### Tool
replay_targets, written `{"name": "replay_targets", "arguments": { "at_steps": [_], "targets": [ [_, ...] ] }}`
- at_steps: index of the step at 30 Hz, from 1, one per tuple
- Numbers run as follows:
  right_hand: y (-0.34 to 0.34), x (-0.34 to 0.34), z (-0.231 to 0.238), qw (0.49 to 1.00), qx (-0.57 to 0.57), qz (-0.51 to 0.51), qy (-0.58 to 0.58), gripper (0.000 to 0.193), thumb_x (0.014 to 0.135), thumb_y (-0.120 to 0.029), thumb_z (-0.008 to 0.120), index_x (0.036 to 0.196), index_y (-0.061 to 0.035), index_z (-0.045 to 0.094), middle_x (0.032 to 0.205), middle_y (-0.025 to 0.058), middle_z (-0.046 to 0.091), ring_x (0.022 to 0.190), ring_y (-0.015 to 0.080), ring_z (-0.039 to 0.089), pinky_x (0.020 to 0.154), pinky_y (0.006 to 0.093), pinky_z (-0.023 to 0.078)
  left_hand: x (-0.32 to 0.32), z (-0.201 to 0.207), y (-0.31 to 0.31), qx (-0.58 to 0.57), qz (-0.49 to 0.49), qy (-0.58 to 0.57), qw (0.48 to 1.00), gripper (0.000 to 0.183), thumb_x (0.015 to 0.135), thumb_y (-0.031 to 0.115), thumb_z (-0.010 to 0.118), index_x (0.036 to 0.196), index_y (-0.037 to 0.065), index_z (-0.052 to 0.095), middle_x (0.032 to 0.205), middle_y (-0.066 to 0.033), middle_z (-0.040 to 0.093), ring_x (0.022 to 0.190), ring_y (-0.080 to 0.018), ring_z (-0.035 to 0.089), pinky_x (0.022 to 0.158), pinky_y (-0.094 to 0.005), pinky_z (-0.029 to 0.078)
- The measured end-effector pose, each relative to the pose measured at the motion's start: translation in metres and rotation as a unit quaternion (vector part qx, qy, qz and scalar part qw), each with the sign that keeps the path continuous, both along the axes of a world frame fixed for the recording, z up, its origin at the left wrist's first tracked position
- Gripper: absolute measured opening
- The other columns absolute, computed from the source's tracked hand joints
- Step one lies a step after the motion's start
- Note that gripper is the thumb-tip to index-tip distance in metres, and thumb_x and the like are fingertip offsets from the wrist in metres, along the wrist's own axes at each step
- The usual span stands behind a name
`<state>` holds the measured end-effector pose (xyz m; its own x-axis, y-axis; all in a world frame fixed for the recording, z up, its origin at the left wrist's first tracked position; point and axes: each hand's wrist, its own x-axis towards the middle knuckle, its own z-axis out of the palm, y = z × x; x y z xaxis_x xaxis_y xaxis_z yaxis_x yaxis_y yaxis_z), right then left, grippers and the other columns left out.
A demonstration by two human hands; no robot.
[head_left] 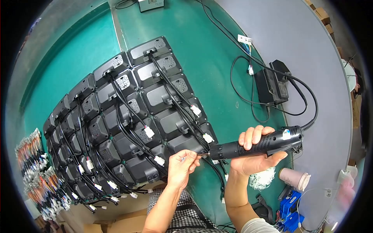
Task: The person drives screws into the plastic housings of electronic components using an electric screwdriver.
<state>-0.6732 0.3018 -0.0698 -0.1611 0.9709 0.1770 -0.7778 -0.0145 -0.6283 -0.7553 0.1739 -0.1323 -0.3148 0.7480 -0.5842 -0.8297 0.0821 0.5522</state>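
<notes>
My right hand [245, 164] is wrapped round a black electric screwdriver [229, 150], held level with its nose toward the left. The thumb and fingers of my left hand [180, 167] pinch together at the thin bit [203, 154] sticking out of that nose. Whether a small screw is also between those fingertips cannot be made out. Just beyond my left hand lie rows of black plastic housings [186, 140], backs up, with black cables and white connectors [159, 160] trailing over them.
A black power adapter [266, 86] with looped cords sits at the right. Near my right forearm are a bundle of white strands [262, 178], a pink cup [294, 178] and a blue object [290, 207]. Bundled coloured wires [48, 190] lie far left on the green table [155, 19].
</notes>
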Motion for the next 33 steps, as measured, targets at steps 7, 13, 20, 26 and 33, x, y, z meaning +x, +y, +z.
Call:
{"name": "replay_targets", "arguments": {
  "at_steps": [7, 13, 20, 26, 33],
  "targets": [
    [0.001, 0.005, -0.001, 1.000, 0.007, 0.011, -0.003, 0.066, 0.070, -0.066, 0.050, 0.093, -0.0040, 0.042, 0.072, 0.0061, 0.048, 0.052, 0.0144, 0.047, 0.046, 0.0249, 0.040, 0.000, 0.004, 0.003, -0.017, -0.018, 0.001, 1.000, 0.024, 0.082, 0.020, 0.059, 0.074, -0.002, 0.057, 0.058, -0.0048, 0.054, 0.045, -0.0041, 0.040, 0.041, -0.0155, 0.028],
    [-0.004, 0.007, -0.001, 1.000, 0.012, -0.011, -0.011, 0.066, 0.069, -0.065, 0.053, 0.092, -0.0039, 0.041, 0.071, 0.0063, 0.048, 0.050, 0.0141, 0.047, 0.044, 0.0249, 0.041, -0.001, 0.002, 0.001, -0.038, -0.077, -0.007, 0.996, 0.034, 0.085, 0.029, 0.053, 0.072, -0.002, 0.057, 0.055, -0.0046, 0.053, 0.043, -0.0047, 0.039, 0.039, -0.0162, 0.027],
    [0.006, 0.029, -0.017, 0.969, 0.144, -0.102, -0.170, 0.068, 0.064, -0.062, 0.060, 0.092, -0.0033, 0.039, 0.070, 0.0081, 0.048, 0.051, 0.0154, 0.049, 0.046, 0.0258, 0.043, -0.001, 0.000, -0.006, -0.041, 0.057, -0.017, 0.997, 0.041, 0.092, 0.032, 0.036, 0.082, -0.003, 0.055, 0.061, -0.0040, 0.051, 0.049, -0.0051, 0.042, 0.040, -0.0157, 0.029],
    [0.007, 0.033, -0.044, 0.957, 0.152, -0.123, -0.214, 0.066, 0.065, -0.058, 0.064, 0.091, -0.0035, 0.038, 0.070, 0.0085, 0.048, 0.053, 0.0164, 0.050, 0.049, 0.0271, 0.044, 0.003, -0.012, -0.002, 0.004, 0.108, -0.036, 0.993, 0.017, 0.089, 0.014, 0.045, 0.094, -0.001, 0.050, 0.073, -0.0048, 0.052, 0.055, -0.0046, 0.040, 0.044, -0.0155, 0.030],
    [0.005, 0.035, -0.053, 0.956, 0.153, -0.138, -0.209, 0.066, 0.065, -0.059, 0.062, 0.092, -0.0033, 0.038, 0.070, 0.0083, 0.048, 0.053, 0.0163, 0.050, 0.049, 0.0271, 0.044, 0.006, -0.018, 0.001, 0.010, 0.109, -0.031, 0.994, 0.016, 0.088, 0.014, 0.046, 0.094, -0.001, 0.050, 0.073, -0.0050, 0.053, 0.055, -0.0045, 0.040, 0.044, -0.0152, 0.030]
  ]
}}
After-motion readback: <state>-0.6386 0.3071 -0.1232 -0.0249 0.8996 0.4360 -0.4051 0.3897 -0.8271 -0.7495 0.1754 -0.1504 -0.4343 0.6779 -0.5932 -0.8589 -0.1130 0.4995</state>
